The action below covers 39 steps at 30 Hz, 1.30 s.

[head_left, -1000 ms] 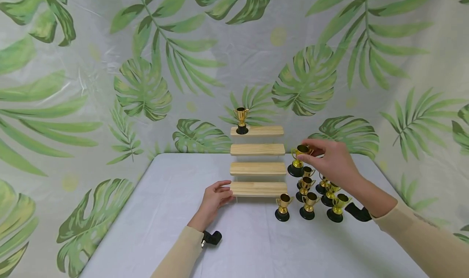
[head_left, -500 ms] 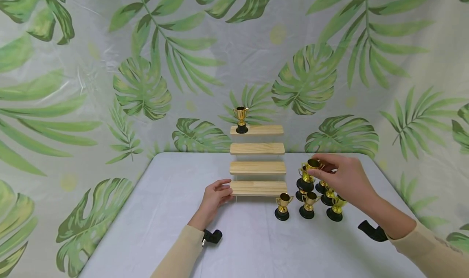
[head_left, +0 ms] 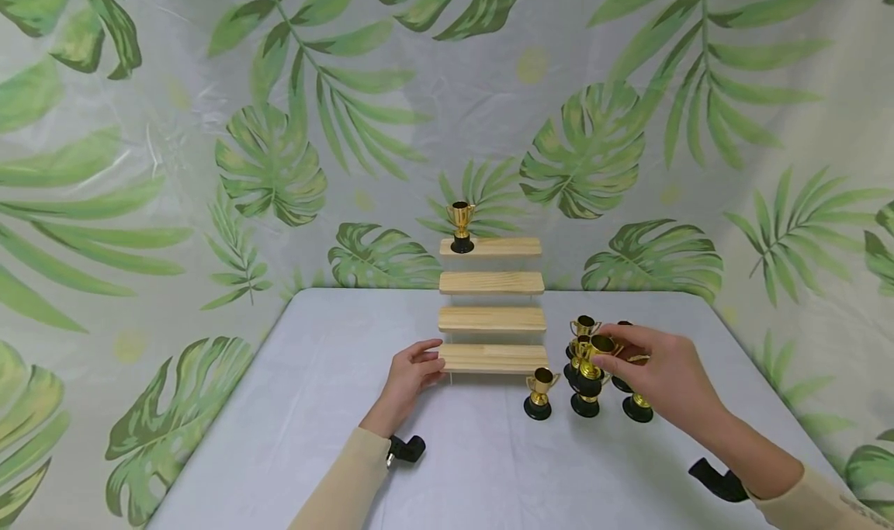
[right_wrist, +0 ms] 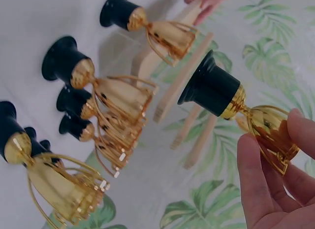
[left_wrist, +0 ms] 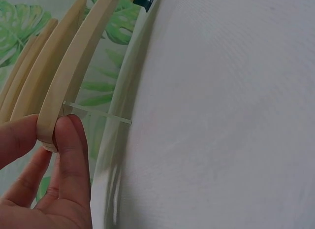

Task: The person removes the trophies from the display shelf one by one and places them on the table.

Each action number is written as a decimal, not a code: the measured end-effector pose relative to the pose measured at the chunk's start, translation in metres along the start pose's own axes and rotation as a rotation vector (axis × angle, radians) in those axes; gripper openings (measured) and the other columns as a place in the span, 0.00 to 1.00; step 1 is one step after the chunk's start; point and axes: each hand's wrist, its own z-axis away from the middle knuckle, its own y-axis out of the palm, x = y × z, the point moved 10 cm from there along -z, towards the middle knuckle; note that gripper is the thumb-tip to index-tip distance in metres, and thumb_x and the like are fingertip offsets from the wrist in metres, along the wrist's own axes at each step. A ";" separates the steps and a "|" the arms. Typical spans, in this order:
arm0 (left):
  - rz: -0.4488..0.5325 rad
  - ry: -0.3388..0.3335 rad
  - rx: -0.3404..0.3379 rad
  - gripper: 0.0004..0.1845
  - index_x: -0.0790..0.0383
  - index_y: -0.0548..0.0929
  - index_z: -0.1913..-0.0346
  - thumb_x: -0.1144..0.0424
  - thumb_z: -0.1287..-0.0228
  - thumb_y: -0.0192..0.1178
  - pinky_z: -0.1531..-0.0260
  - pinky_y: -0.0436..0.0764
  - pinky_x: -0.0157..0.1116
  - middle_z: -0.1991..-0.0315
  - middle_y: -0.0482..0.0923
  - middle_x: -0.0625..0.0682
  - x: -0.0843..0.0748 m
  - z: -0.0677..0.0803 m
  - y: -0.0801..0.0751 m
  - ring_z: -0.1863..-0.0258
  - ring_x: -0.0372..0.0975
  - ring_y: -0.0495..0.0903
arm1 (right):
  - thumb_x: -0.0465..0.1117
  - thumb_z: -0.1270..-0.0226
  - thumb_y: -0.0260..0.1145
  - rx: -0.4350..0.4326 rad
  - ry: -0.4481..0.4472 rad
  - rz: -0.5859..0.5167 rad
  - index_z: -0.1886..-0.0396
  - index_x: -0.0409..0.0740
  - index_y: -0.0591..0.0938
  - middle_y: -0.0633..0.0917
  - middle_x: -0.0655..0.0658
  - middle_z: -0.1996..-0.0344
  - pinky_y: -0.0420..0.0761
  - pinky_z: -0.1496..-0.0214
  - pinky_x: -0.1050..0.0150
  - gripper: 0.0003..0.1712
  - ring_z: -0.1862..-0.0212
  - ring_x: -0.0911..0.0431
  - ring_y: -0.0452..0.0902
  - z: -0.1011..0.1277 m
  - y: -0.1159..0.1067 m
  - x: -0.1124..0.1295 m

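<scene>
My right hand (head_left: pixel 663 365) pinches a small gold trophy cup (head_left: pixel 590 368) by its bowl. In the right wrist view the held trophy cup (right_wrist: pixel 212 88) shows its black base, apart from the others. Several similar cups stand on the table around and below it, some partly hidden behind the hand. At the left end of a four-step wooden display stand, my left hand (head_left: pixel 410 375) pinches the lowest shelf (head_left: pixel 492 357). The left wrist view shows thumb and fingers on either side of the shelf end (left_wrist: pixel 47 123). One trophy cup (head_left: pixel 461 226) stands upright at the left of the top shelf (head_left: pixel 508 247).
A trophy cup (head_left: pixel 539 394) stands just in front of the stand's right end, with another cup (head_left: pixel 637 408) farther right. A clear leg (left_wrist: pixel 98 112) supports the lowest shelf. White cloth (head_left: pixel 279 421) covers the table, and a leaf-patterned sheet (head_left: pixel 391 126) hangs behind.
My right hand has brought the held trophy cup nearer and slightly right, from beside the stand to over the front cups. The left hand stays at the shelf end.
</scene>
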 end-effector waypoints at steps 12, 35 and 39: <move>0.009 0.008 0.004 0.25 0.67 0.80 0.37 0.73 0.38 0.68 0.55 0.86 0.40 0.55 0.79 0.58 -0.002 -0.001 0.000 0.61 0.42 0.83 | 0.46 0.44 0.80 -0.021 0.018 -0.017 0.49 0.50 0.87 0.89 0.50 0.59 0.83 0.72 0.71 0.22 0.69 0.62 0.85 0.023 0.017 -0.009; 0.038 0.014 0.019 0.26 0.70 0.78 0.36 0.73 0.38 0.68 0.53 0.85 0.41 0.55 0.77 0.58 0.003 0.000 -0.001 0.62 0.40 0.82 | 0.42 0.49 0.83 -0.022 0.036 -0.018 0.51 0.46 0.88 0.88 0.54 0.63 0.83 0.70 0.74 0.23 0.69 0.65 0.82 0.054 0.063 -0.027; 0.044 0.013 0.019 0.26 0.70 0.78 0.35 0.73 0.38 0.68 0.52 0.85 0.41 0.55 0.77 0.58 0.004 -0.001 -0.001 0.62 0.40 0.82 | 0.40 0.50 0.83 -0.028 0.033 -0.038 0.51 0.45 0.88 0.89 0.50 0.60 0.83 0.69 0.74 0.24 0.68 0.64 0.84 0.057 0.069 -0.030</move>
